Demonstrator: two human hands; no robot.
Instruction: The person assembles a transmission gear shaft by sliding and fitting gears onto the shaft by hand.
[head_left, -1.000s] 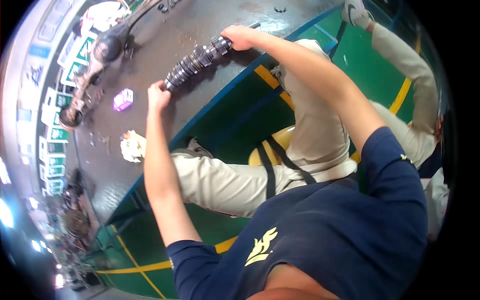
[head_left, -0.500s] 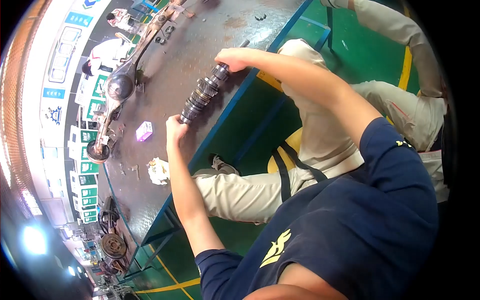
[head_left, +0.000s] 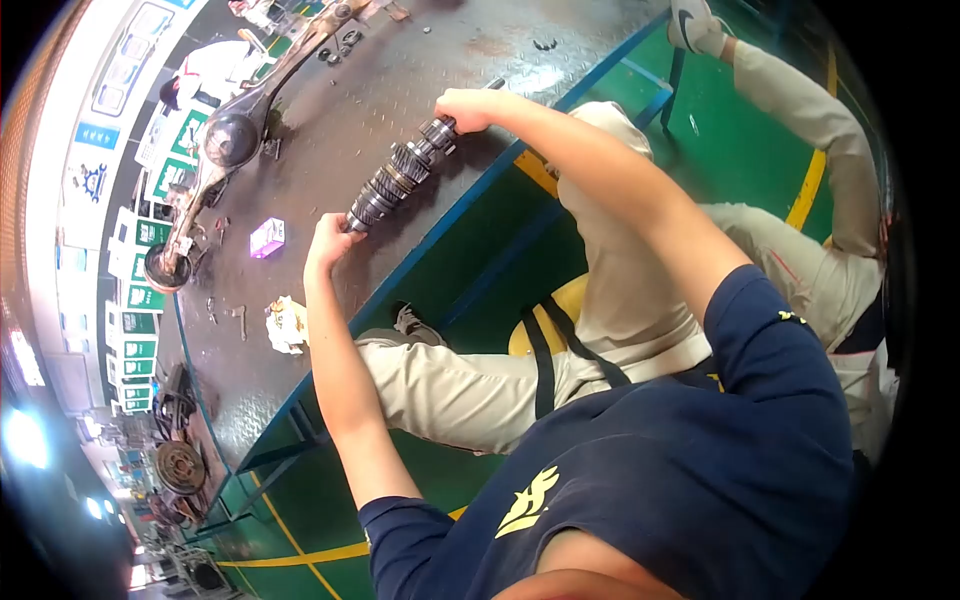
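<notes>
A dark metal gear shaft point(head_left: 392, 180) with several toothed gears lies at a slant just above or on the metal workbench point(head_left: 330, 120); I cannot tell whether it touches. My left hand point(head_left: 332, 240) is closed round its near-left end, with the thumb along the side. My right hand point(head_left: 468, 110) grips the opposite end, where a thin bare tip of the shaft sticks out past the fingers. The fingers of both hands are partly hidden. A pink and white box point(head_left: 267, 238) and a crumpled pale cloth or paper point(head_left: 287, 325) lie nearest my left hand.
A long rusty axle housing point(head_left: 230, 140) lies along the bench's far side. Small rings point(head_left: 345, 45) and a dark curved part point(head_left: 545, 45) rest on top. Another person's leg point(head_left: 800, 90) is at the right. A blue edge point(head_left: 450, 210) borders the bench.
The camera view has turned and shifted, so the bench, box and axle housing appear displaced. Both hands keep hold of the gear shaft, which has hardly moved relative to the bench.
</notes>
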